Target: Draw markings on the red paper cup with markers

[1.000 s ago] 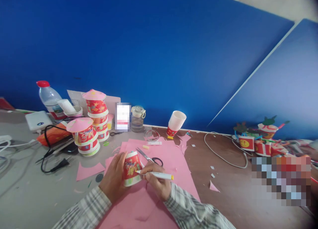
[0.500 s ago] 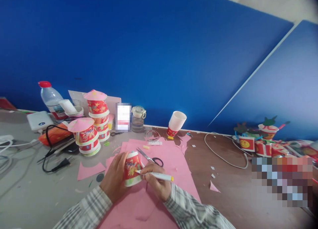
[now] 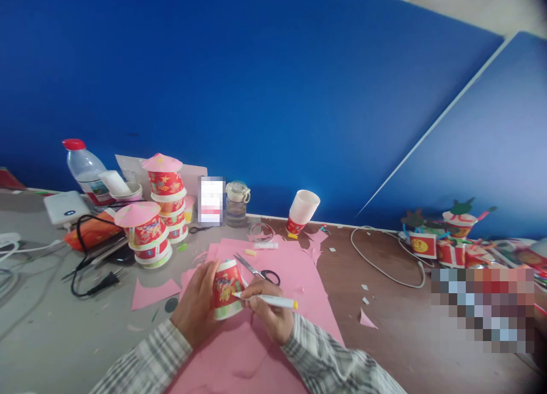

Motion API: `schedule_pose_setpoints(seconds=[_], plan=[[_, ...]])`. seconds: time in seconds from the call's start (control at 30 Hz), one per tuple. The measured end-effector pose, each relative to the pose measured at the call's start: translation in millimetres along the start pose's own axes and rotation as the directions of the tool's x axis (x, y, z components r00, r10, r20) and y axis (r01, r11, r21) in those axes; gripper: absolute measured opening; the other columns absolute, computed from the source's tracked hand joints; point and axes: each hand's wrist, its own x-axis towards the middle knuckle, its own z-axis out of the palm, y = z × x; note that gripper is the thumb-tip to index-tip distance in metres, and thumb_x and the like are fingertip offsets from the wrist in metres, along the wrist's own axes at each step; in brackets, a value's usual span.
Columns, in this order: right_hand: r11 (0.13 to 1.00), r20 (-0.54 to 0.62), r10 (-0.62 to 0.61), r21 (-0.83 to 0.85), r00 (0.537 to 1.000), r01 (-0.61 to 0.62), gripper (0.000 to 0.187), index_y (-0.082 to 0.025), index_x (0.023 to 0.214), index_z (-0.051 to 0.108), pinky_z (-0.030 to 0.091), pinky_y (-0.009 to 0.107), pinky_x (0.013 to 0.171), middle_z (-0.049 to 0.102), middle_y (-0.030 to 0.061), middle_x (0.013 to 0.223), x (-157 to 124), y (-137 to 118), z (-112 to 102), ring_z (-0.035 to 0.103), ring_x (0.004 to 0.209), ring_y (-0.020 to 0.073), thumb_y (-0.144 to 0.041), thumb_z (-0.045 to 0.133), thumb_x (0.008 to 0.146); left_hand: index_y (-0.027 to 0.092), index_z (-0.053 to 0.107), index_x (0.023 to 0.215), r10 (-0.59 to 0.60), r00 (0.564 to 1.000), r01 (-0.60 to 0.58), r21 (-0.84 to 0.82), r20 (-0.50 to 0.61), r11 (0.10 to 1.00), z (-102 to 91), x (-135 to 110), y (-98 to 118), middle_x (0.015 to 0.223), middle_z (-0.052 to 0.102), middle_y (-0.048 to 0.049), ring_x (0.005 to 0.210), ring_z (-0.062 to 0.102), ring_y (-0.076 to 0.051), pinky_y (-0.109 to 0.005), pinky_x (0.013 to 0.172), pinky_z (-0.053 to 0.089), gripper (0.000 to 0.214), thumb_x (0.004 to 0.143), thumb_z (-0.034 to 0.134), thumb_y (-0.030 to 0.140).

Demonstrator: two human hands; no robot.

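My left hand (image 3: pixel 196 310) is wrapped round an upside-down red patterned paper cup (image 3: pixel 227 288) that rests on a pink paper sheet (image 3: pixel 273 280). My right hand (image 3: pixel 269 314) pinches a white marker (image 3: pixel 269 299) with a yellow end, its tip touching the cup's side near the rim. Black-handled scissors (image 3: pixel 256 270) lie on the pink sheet just behind the cup. Both sleeves are grey plaid.
Stacked red cups with pink cone lids (image 3: pixel 147 234) stand at the left, near a water bottle (image 3: pixel 85 169), a black plug and cord (image 3: pixel 96 280) and a small jar (image 3: pixel 236 203). A tilted stack of white cups (image 3: pixel 302 210) leans by the blue wall. A white cable (image 3: pixel 384 263) and decorated cups (image 3: pixel 453 240) lie right.
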Motion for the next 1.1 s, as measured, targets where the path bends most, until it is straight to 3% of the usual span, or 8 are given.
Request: schedule_pose_setpoints(seconds=[0.33,0.87,1.1], plan=[[1.0,-0.011,0.003,0.001,1.0,-0.003,0.02,-0.02,0.081,0.07,0.046,0.029,0.053,0.063,0.0046,0.063,1.1,1.4,-0.6,0.056,0.057,0.0191,-0.026,0.051,0.079,0.018,0.014,0.125,-0.013,1.0,0.013,0.02,0.002,1.0,2.8,-1.9,-2.7,0.112,0.042,-0.0116,0.105,0.041,-0.029,-0.048,0.086,0.042,0.087,0.06,0.057,0.055],[0.994,-0.1,0.106,0.041,0.989,-0.102,0.018,-0.019,0.078,0.069,0.045,0.026,0.047,0.061,0.0027,0.061,-1.4,5.8,0.8,0.053,0.049,0.016,-0.028,0.053,0.075,0.016,0.016,0.124,-0.026,1.0,0.026,0.014,0.012,1.0,-0.1,0.0,0.9,0.111,0.043,-0.0112,0.104,0.042,-0.029,-0.045,0.085,0.043,0.088,0.057,0.059,0.054],[0.993,-0.06,0.098,0.069,0.993,-0.094,0.021,-0.019,0.075,0.07,0.042,0.024,0.044,0.057,0.0014,0.057,-0.5,-4.6,0.8,0.05,0.046,0.0152,-0.033,0.055,0.074,0.017,0.014,0.125,-0.029,1.0,0.029,0.005,0.007,1.0,3.5,-2.3,-4.8,0.113,0.042,-0.0109,0.105,0.041,-0.029,-0.048,0.089,0.04,0.09,0.057,0.06,0.053]])
